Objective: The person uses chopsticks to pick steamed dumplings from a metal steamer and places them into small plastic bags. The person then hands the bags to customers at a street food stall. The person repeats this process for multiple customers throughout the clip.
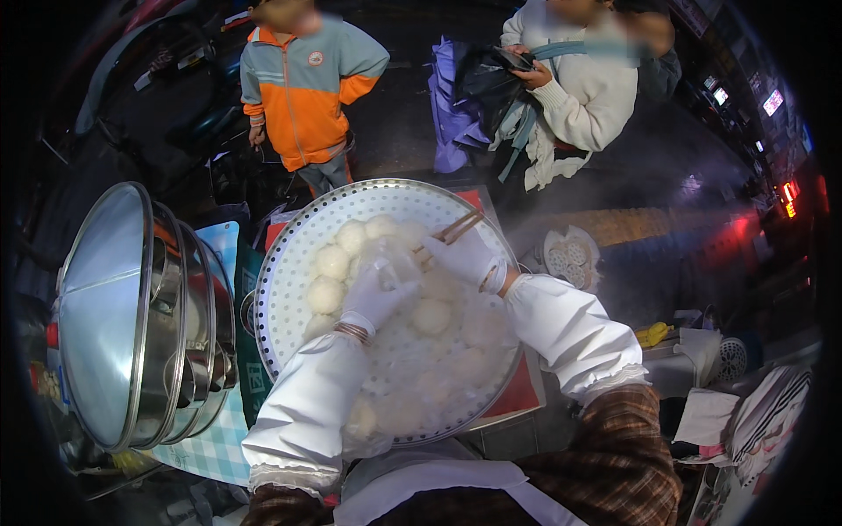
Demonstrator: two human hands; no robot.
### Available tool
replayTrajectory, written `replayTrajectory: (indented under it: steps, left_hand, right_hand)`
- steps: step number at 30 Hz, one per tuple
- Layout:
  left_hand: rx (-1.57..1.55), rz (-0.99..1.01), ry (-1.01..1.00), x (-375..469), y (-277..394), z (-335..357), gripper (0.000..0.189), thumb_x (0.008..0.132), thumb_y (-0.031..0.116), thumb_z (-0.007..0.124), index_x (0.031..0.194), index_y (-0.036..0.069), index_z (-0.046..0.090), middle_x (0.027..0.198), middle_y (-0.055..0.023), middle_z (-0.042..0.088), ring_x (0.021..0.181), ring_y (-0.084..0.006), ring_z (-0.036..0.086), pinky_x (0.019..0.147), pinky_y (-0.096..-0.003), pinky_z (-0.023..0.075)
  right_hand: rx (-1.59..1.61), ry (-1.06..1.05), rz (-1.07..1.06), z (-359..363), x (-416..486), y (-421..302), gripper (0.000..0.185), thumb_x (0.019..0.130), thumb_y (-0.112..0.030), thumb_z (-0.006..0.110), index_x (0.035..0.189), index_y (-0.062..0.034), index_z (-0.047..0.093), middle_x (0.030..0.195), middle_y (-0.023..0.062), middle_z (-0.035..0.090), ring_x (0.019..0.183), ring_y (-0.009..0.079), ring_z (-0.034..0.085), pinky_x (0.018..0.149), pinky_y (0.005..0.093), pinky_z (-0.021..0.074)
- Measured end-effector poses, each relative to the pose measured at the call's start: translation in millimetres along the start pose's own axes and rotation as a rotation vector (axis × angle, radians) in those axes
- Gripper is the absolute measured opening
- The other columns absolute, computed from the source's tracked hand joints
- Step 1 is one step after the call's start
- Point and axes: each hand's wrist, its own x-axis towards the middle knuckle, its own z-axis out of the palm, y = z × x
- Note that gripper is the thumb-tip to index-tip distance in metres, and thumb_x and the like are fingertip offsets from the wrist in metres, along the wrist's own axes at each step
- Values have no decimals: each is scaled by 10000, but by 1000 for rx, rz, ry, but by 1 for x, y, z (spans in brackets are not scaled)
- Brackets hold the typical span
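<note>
Several white round balls of food, possibly rice balls (325, 294), lie in a wide perforated metal steamer tray (283, 329), partly veiled by steam. Above them, my left hand (378, 302), in a thin white glove, grips a clear plastic bag (389, 260). My right hand (470, 260), gloved too, holds a pair of wooden chopsticks (458, 227) that slant down towards the bag. Their lower tips are blurred by steam, and I cannot tell whether they pinch anything. A single ball (431, 317) sits just right of my left hand.
At the left, stacked steel steamers under a domed lid (105, 309) stand on a checked cloth (214, 447). Across the tray are a person in an orange and grey jacket (302, 98) and a person holding a phone (520, 60). Round pieces in a lined holder (571, 256) lie right.
</note>
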Motion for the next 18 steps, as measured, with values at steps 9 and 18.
replayTrajectory:
  steps: [9,18]
  left_hand:
    - [353,50,117,20,-23,13,589,726,293,748,1270,139,584,1357,-140,502,1249,-307,477,1056,-380,389]
    - [217,68,199,23,-28,13,531,704,226,744,1186,42,618,1220,-154,596,1191,-302,523,1040,-367,402]
  right_hand:
    - [9,-194,-292,0,-27,-27,190,868,-233,609,970,-82,664,808,64,695,707,227,664,652,326,531]
    - [-159,-101,-177,-22,-14,-20,283,907,-309,506,889,-76,666,772,103,690,732,270,673,664,379,524]
